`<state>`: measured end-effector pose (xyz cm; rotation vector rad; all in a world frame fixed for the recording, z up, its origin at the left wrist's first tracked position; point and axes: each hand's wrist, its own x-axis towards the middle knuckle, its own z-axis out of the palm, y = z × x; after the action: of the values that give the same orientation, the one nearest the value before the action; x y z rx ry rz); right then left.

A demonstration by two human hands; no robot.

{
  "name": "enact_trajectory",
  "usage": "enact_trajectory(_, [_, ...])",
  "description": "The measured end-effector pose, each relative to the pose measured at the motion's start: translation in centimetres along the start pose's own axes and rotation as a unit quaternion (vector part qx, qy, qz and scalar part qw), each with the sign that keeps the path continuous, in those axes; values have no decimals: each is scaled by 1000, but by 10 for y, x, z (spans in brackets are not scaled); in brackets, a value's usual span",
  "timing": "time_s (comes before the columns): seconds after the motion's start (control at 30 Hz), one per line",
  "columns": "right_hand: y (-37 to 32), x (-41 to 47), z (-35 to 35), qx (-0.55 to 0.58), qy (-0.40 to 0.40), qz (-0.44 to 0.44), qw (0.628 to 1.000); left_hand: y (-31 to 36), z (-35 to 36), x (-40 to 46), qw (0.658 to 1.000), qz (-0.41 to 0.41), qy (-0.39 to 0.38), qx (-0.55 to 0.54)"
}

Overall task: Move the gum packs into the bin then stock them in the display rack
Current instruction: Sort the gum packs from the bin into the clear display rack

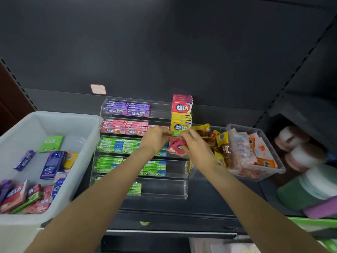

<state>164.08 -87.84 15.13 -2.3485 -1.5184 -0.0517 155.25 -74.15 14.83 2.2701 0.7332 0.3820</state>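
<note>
Forearms stretched out from the camera toward the shelf. Beside them on the left stood the big white plastic bin (54, 123), smooth-walled, with loose gum packs (52, 164) scattered on its floor. Ahead rose the clear, hard-edged, stepped display rack (164, 108), its rows filled with purple, pink and green packs. At its right column both hands met on a red gum pack (176, 146): the right hand (194, 143) pinched its edge and the left hand (156, 137) curled at its top corner. It looked light, stiff and glossy, best held by its flat faces.
</note>
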Motion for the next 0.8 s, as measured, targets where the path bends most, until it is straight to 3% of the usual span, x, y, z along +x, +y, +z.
enact_trajectory(0.07, [0, -3, 6, 21, 35, 32, 999, -1, 0, 0, 1000, -1, 0, -1])
enact_trajectory(0.2, [6, -6, 11, -28, 83, 1, 996, -1, 0, 1, 1000, -5, -2, 3])
enact_trajectory(0.4, [1, 1, 7, -83, 49, -35, 995, 0, -3, 5, 1000, -11, -22, 9])
enact_trajectory(0.5, [1, 3, 11, -25, 17, 4, 1000, -2, -6, 3, 999, 1, -38, 6])
enact_trajectory(0.8, [1, -1, 19, -33, 64, 2, 997, -7, -7, -18, 995, 23, -75, -66])
